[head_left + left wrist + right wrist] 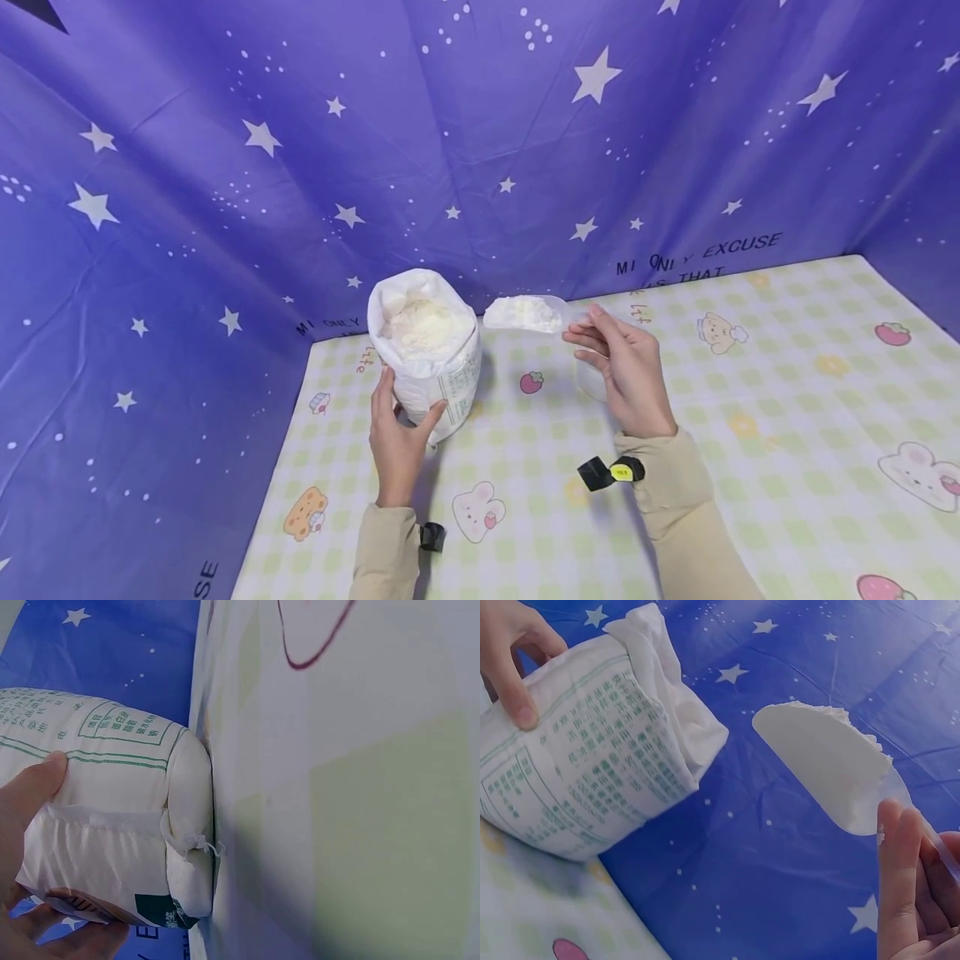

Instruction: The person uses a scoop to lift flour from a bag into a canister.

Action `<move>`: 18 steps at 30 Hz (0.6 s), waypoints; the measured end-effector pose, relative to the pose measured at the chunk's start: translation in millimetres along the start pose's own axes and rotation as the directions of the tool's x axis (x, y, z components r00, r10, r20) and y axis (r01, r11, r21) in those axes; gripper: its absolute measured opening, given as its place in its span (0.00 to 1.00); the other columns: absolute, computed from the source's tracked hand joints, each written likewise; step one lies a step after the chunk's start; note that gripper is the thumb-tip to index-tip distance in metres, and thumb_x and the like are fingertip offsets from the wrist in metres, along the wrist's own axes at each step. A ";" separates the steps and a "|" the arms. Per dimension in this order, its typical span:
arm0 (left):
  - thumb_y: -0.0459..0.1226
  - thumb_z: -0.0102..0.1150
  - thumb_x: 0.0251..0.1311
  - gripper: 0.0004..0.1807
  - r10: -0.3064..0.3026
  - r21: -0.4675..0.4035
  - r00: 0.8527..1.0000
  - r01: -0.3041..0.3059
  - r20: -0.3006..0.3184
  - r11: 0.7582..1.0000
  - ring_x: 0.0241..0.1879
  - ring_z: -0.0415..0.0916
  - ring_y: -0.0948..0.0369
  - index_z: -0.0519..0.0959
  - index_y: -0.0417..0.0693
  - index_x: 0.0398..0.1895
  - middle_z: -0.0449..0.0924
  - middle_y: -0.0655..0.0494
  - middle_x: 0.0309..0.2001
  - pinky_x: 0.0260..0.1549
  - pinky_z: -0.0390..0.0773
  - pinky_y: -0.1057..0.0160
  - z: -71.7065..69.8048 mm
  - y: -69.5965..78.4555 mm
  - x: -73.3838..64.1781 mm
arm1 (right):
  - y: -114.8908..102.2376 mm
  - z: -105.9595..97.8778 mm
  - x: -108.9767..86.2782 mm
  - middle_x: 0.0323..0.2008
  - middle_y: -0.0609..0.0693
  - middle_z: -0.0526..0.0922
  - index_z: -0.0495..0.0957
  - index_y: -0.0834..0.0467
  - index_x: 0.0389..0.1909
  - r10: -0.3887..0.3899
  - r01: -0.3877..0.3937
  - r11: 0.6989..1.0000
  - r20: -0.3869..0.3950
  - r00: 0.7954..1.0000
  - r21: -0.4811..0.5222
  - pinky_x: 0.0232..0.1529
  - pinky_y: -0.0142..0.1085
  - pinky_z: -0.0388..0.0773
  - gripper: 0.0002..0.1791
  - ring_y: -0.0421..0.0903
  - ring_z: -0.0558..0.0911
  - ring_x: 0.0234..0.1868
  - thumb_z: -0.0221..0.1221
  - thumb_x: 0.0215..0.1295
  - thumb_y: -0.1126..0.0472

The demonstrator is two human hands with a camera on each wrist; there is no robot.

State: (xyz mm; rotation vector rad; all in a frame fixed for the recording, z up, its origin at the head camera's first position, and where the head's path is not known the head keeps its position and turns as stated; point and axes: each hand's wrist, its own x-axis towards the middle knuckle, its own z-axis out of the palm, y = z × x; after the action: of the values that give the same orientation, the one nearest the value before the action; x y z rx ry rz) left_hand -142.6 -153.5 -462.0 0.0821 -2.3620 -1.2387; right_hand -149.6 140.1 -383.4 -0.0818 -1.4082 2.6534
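Note:
A white cloth bag (459,392) with green print stands on the table, its mouth open and rolled back. Off-white powder (427,327), like flour, fills it close to the top. My left hand (402,446) grips the bag low down, thumb on the near side and fingers around the left. To the right of the bag, my right hand (636,379) pinches the handle of a clear plastic scoop (821,769) above the table. A heap of the same powder lies in the scoop, whose tip points toward the bag. White specks stick to a right fingertip (886,825).
The table has a checked cloth (540,450) with cartoon prints. A clear round item (588,385) sits on it, partly hidden behind my right hand. A blue star-patterned curtain (420,150) hangs along the back and sides, close behind the bag.

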 end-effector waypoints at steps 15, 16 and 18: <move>0.42 0.78 0.48 0.51 0.010 -0.009 1.000 -0.010 0.004 1.000 0.72 0.60 0.50 0.61 0.44 0.75 0.58 0.47 0.75 0.65 0.75 0.54 -2.4 -0.6 0.6 | -18.0 -19.3 -10.4 0.35 0.52 0.88 0.84 0.66 0.38 -0.055 0.056 0.997 -0.023 0.998 0.052 0.36 0.29 0.87 0.13 0.44 0.88 0.39 0.59 0.71 0.58; 0.42 0.78 0.48 0.51 0.010 -0.007 1.000 -0.010 0.005 1.000 0.72 0.60 0.50 0.61 0.44 0.75 0.58 0.48 0.75 0.65 0.75 0.54 -2.5 -0.9 0.6 | -18.6 -20.3 -11.2 0.35 0.53 0.88 0.83 0.66 0.38 -0.054 0.056 0.997 -0.025 0.998 0.059 0.36 0.28 0.87 0.13 0.44 0.88 0.39 0.59 0.71 0.59; 0.42 0.78 0.48 0.51 0.007 -0.005 1.000 -0.007 0.007 1.000 0.72 0.60 0.51 0.61 0.44 0.75 0.58 0.48 0.75 0.65 0.75 0.54 -2.7 -1.5 0.7 | -19.9 -22.4 -12.4 0.35 0.53 0.88 0.83 0.66 0.38 -0.052 0.054 0.996 -0.030 0.998 0.076 0.36 0.28 0.87 0.12 0.44 0.88 0.39 0.59 0.71 0.59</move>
State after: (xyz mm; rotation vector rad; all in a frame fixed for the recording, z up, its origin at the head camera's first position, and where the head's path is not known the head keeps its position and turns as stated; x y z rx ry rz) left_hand -142.3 -156.6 -461.6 0.0680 -2.3631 -1.2433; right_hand -133.0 167.6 -379.8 -0.0720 -1.2800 2.6488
